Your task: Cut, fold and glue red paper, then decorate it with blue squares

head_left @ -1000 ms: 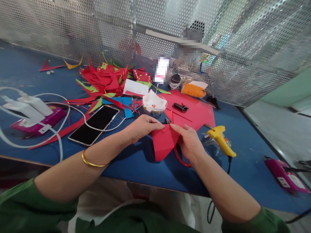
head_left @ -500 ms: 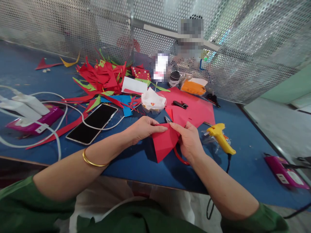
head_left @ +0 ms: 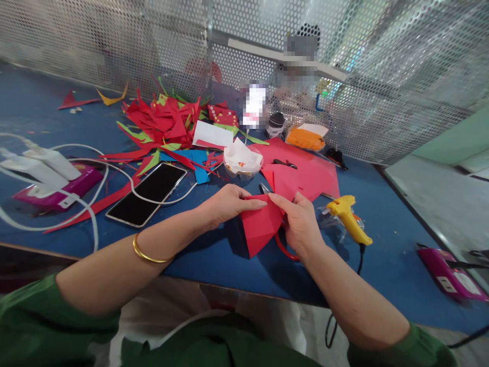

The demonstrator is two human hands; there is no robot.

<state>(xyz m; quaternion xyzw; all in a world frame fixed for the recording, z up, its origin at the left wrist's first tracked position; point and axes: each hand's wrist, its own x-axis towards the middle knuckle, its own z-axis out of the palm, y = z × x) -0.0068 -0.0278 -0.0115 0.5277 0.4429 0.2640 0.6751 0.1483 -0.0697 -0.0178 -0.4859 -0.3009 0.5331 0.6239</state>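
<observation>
Both hands grip one piece of folded red paper [head_left: 261, 227] above the front part of the table. My left hand [head_left: 232, 206] pinches its upper left edge between thumb and fingers. On the other side my right hand [head_left: 299, 221] is closed on the paper, thumb on top close to the left fingertips. A pair of scissors with red handles [head_left: 284, 248] lies beneath the paper and the right hand; its metal tip shows behind the fold. Just beyond the hands is a larger red sheet [head_left: 315, 178] with a small black-handled tool [head_left: 284, 163] on it.
A yellow glue gun [head_left: 349, 218] with a cord lies right of my hands. To the left are a black-screened phone [head_left: 147, 194], white cables and a purple power strip [head_left: 57, 191]. Red paper scraps [head_left: 164, 120] and a paper-lined bowl [head_left: 241, 168] stand farther back, before a perforated metal screen [head_left: 244, 56].
The view has shifted very slightly. Both hands keep the same hold on the red paper, with barely any movement.
</observation>
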